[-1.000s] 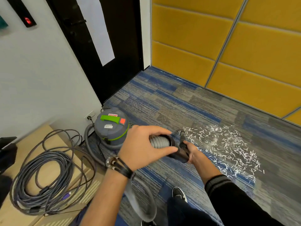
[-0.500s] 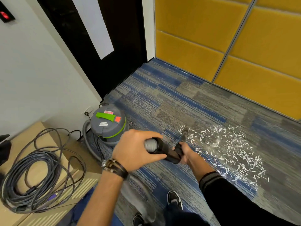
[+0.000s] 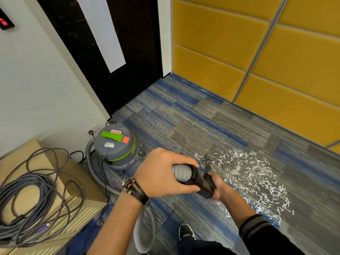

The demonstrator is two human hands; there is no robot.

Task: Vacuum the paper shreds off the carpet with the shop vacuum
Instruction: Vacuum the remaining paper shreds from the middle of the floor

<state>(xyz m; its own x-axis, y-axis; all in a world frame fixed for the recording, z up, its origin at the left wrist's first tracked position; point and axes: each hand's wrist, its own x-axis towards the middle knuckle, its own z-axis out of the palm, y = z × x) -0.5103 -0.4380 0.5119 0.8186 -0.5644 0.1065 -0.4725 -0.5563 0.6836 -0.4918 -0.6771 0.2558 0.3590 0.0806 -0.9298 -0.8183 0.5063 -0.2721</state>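
Note:
White paper shreds (image 3: 255, 179) lie scattered over the blue-grey carpet (image 3: 184, 126) at the right. The grey shop vacuum (image 3: 116, 146), with its green handle, stands by the wall at the left. My left hand (image 3: 161, 173) grips the ribbed grey hose (image 3: 181, 173) where it meets the black wand (image 3: 201, 182). My right hand (image 3: 218, 186) holds the wand lower down. The dark nozzle tip (image 3: 208, 160) sits at the left edge of the shreds.
A coil of grey cable (image 3: 27, 197) lies on a tan platform (image 3: 58, 183) at the left. A black door (image 3: 110, 52) stands behind the vacuum and yellow wall panels (image 3: 257, 61) close the far side. My shoe (image 3: 186, 231) shows below.
The view has shifted slightly; both hands keep their grip on the hose and wand, and the nozzle stays at the left edge of the shreds.

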